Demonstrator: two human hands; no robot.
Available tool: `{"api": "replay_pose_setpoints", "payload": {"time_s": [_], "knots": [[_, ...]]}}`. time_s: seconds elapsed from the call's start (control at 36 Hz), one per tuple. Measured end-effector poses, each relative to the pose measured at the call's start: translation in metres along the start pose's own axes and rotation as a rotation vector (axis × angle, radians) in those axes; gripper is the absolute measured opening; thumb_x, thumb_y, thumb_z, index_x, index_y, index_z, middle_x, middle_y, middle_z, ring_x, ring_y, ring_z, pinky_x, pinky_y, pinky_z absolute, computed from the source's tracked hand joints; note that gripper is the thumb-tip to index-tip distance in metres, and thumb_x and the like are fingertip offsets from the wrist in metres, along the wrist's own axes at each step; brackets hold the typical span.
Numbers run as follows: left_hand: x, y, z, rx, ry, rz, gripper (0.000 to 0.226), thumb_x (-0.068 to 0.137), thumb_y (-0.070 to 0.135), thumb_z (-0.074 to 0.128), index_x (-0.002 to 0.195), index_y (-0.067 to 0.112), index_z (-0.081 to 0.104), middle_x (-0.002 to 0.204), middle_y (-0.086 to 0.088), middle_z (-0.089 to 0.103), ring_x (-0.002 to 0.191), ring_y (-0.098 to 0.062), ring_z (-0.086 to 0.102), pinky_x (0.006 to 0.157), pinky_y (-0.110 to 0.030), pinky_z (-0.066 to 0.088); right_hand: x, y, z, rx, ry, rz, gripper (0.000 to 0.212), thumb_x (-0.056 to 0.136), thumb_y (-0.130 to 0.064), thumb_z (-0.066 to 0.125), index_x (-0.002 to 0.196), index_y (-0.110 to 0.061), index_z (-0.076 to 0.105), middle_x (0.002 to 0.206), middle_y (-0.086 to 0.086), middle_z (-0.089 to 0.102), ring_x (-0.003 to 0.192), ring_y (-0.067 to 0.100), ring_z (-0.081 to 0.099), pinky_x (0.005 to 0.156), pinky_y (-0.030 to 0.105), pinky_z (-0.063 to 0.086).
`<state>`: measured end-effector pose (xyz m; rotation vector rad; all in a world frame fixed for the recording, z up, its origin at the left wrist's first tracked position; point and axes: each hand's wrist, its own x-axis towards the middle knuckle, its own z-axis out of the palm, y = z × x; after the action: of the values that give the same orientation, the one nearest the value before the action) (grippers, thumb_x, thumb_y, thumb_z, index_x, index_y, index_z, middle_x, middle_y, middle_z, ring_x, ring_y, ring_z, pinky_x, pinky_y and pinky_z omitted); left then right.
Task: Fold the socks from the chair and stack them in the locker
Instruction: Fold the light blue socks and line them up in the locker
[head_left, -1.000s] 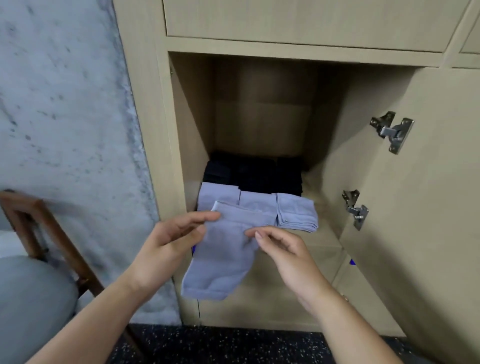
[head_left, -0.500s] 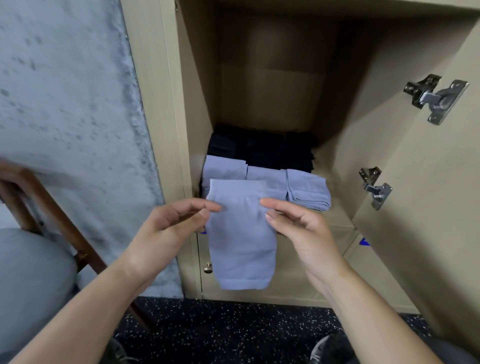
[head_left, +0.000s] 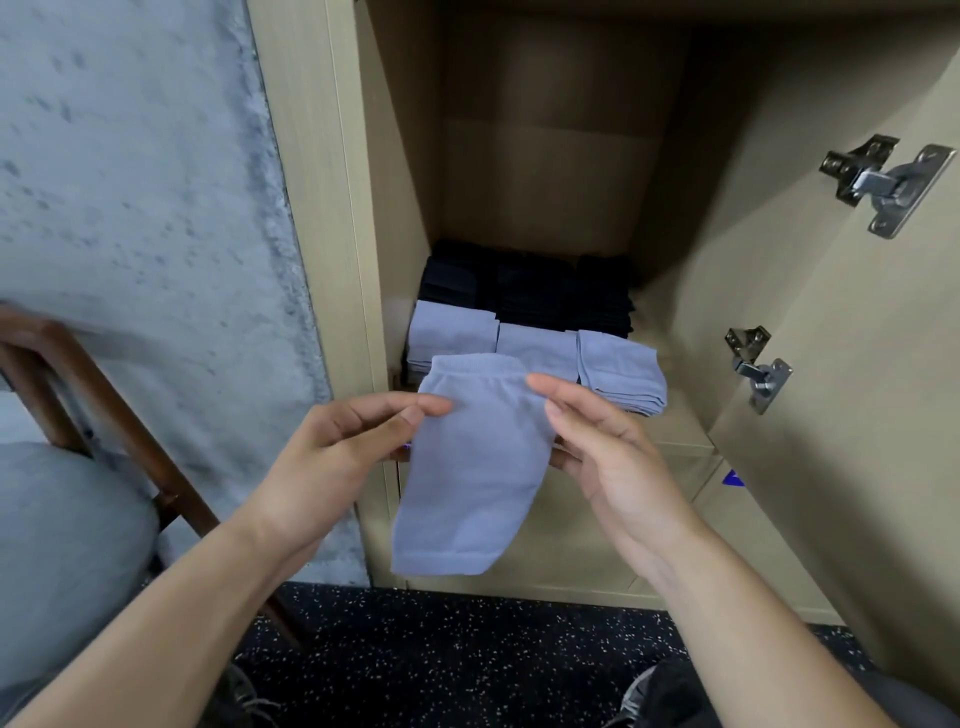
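Observation:
A light blue sock (head_left: 475, 467) hangs in front of the open locker (head_left: 545, 156), cuff up and toe down. My left hand (head_left: 343, 452) pinches its upper left edge between thumb and fingers. My right hand (head_left: 608, 457) holds its upper right edge, fingers over the front. Inside the locker, folded light blue socks (head_left: 618, 364) lie in a row at the front of the shelf. Folded black socks (head_left: 530, 286) are stacked behind them.
The locker door (head_left: 831, 364) stands open at the right, with two metal hinges (head_left: 883, 179). A wooden chair (head_left: 104, 395) with a grey seat cushion (head_left: 57, 545) is at the left by a grey wall. A dark speckled floor (head_left: 467, 654) lies below.
The sock went from draped and crooked to hanging straight between both hands. The view moved closer to the locker and tilted down.

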<state>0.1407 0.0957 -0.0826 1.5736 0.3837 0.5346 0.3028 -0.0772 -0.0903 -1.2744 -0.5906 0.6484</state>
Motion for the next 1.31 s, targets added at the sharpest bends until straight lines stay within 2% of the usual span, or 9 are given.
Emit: {"api": "replay_pose_setpoints", "payload": {"time_s": [0.11,0.31,0.58,0.78,0.94,1.03,1.08,1.17,1.31], "knots": [[0.002,-0.001,-0.004,-0.088,0.048,0.005,0.029,0.090,0.027,0.061,0.107,0.016,0.081,0.115,-0.009,0.076,0.115,-0.031,0.068,0.105,-0.046,0.050,-0.001,0.001,0.003,-0.036,-0.043,0.013,0.037,0.088,-0.031,0.066,0.123,-0.023,0.074,0.121,0.005,0.074,0.113,0.021,0.068,0.100,0.039,0.050],[0.006,-0.001,-0.010,-0.186,0.063,-0.010,0.032,0.089,0.030,0.065,0.115,0.016,0.078,0.116,-0.013,0.075,0.106,-0.024,0.070,0.088,-0.027,0.056,-0.004,-0.001,0.004,-0.063,-0.138,0.047,0.035,0.091,-0.029,0.061,0.121,-0.016,0.074,0.124,0.002,0.074,0.119,0.021,0.067,0.092,0.028,0.050],[0.004,-0.004,-0.004,-0.061,0.018,0.032,0.026,0.088,0.029,0.067,0.110,0.021,0.077,0.105,-0.011,0.075,0.099,-0.024,0.065,0.095,-0.043,0.050,-0.001,-0.002,-0.001,-0.002,-0.095,0.049,0.035,0.088,-0.025,0.067,0.121,-0.023,0.076,0.117,0.005,0.074,0.112,0.018,0.067,0.100,0.033,0.048],[0.000,-0.006,0.007,0.015,-0.053,0.043,0.022,0.087,0.029,0.068,0.104,0.024,0.081,0.100,-0.005,0.074,0.089,-0.011,0.060,0.082,-0.020,0.053,0.001,-0.003,-0.003,0.066,-0.039,0.022,0.039,0.085,-0.019,0.068,0.124,-0.020,0.074,0.105,-0.001,0.073,0.105,0.011,0.063,0.104,0.035,0.044],[-0.001,-0.006,0.007,0.026,-0.033,0.034,0.025,0.085,0.030,0.070,0.108,0.028,0.080,0.119,-0.023,0.069,0.106,-0.022,0.065,0.095,-0.024,0.052,0.001,-0.002,-0.004,0.007,-0.047,0.013,0.043,0.085,-0.021,0.067,0.128,-0.023,0.072,0.109,-0.008,0.075,0.106,0.009,0.066,0.099,0.034,0.047],[0.002,-0.009,0.003,0.004,-0.016,0.026,0.024,0.087,0.029,0.079,0.111,0.030,0.079,0.104,-0.029,0.065,0.099,-0.022,0.057,0.094,-0.031,0.048,0.000,-0.001,-0.003,-0.047,-0.050,0.017,0.039,0.093,-0.014,0.064,0.130,-0.023,0.069,0.122,-0.003,0.074,0.115,0.014,0.067,0.107,0.042,0.046],[0.003,-0.011,0.000,-0.010,-0.012,0.029,0.028,0.085,0.027,0.082,0.113,0.029,0.078,0.086,-0.015,0.055,0.093,-0.024,0.051,0.096,-0.038,0.044,-0.001,-0.001,-0.002,-0.077,-0.061,0.029,0.038,0.098,-0.007,0.061,0.132,-0.023,0.067,0.124,-0.001,0.073,0.118,0.017,0.067,0.109,0.044,0.047],[0.003,-0.011,0.000,-0.024,0.022,0.022,0.033,0.081,0.021,0.082,0.114,0.028,0.078,0.099,-0.026,0.070,0.098,-0.037,0.065,0.103,-0.049,0.051,-0.001,0.000,-0.001,-0.124,-0.074,0.050,0.039,0.099,-0.004,0.060,0.131,-0.025,0.067,0.122,-0.001,0.075,0.114,0.016,0.068,0.107,0.042,0.049],[0.002,-0.010,0.003,-0.071,0.051,-0.006,0.034,0.087,-0.001,0.072,0.118,0.015,0.073,0.104,-0.009,0.079,0.098,-0.022,0.075,0.078,-0.022,0.058,0.000,0.004,-0.001,-0.181,-0.094,0.071,0.038,0.095,-0.004,0.067,0.124,-0.028,0.073,0.113,0.000,0.077,0.105,0.008,0.068,0.095,0.027,0.049]]}}
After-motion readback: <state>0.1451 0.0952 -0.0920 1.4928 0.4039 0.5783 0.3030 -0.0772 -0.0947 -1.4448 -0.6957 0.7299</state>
